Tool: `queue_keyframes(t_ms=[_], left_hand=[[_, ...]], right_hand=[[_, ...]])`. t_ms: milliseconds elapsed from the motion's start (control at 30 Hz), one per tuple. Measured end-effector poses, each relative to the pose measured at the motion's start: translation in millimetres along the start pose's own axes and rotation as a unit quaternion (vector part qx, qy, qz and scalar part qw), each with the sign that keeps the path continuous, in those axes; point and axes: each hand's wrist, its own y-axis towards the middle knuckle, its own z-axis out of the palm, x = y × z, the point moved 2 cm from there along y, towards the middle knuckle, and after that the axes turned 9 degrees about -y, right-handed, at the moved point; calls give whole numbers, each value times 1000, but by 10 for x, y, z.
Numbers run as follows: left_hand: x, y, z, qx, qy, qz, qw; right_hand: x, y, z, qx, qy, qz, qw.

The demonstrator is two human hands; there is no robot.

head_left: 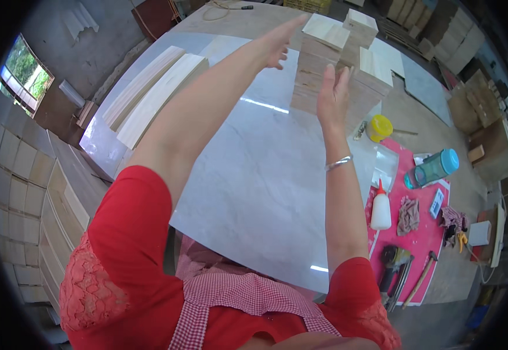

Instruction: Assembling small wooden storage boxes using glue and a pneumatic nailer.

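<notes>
Stacks of pale wooden boxes [315,73] stand at the far side of the glossy marble-patterned tabletop [254,175]. My left hand [277,45] reaches out to the left side of the nearest stack, fingers stretched and nothing seen in them. In front of the stacks is my right hand [333,96], its fingers pointing up and apart, with a silver bracelet at the wrist. I cannot tell whether either hand touches the wood. A shorter stack [375,73] rises just right of my right hand, and another box [360,26] tops a stack behind.
Long wooden pieces [163,96] lie at the table's left. On the right, a pink sheet [405,245] carries a white glue bottle [381,210], a blue water bottle [432,169], a rag [408,216], a nail gun [394,265] and a hammer [420,277]. A yellow tub [379,128] stands beyond.
</notes>
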Motion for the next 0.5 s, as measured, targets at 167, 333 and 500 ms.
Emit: queue_keyframes(t_ms=[167, 333, 500], left_hand=[[-57, 399, 156, 28, 9, -92, 995], [-76, 432, 118, 131, -18, -134, 982], [-50, 229, 52, 116, -117, -90, 982]], right_hand=[[-42, 242, 112, 8, -6, 60, 998], [-25, 330, 134, 23, 75, 65, 995], [-37, 412, 124, -37, 79, -11, 996]])
